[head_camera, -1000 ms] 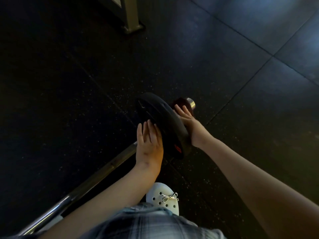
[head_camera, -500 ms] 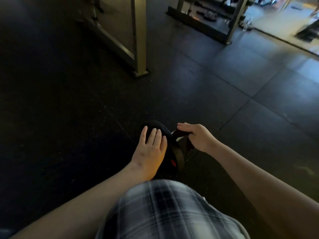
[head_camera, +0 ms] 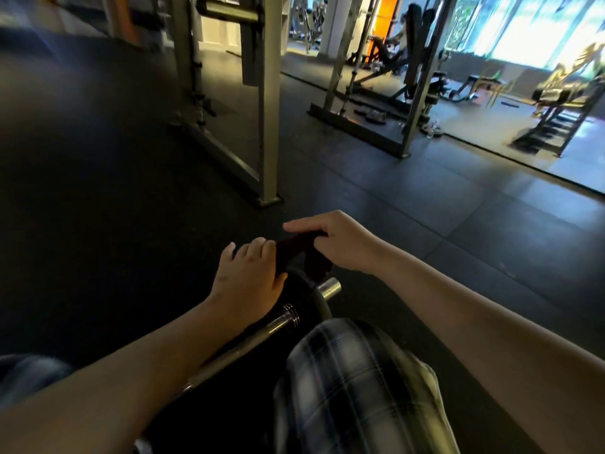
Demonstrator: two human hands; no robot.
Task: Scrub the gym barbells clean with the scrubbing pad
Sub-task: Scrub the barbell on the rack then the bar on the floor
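The left hand (head_camera: 245, 280) covers most of the plate (head_camera: 299, 290); the right hand (head_camera: 340, 244) hides part of the pad (head_camera: 291, 253); the left forearm (head_camera: 157, 368) crosses the bar (head_camera: 262, 330).

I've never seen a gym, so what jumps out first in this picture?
Two hands meet in the middle: the right hand pinches a dark scrubbing pad over the weight plate, which the left hand holds. A shiny barbell runs below them, and bright windows glow top right.
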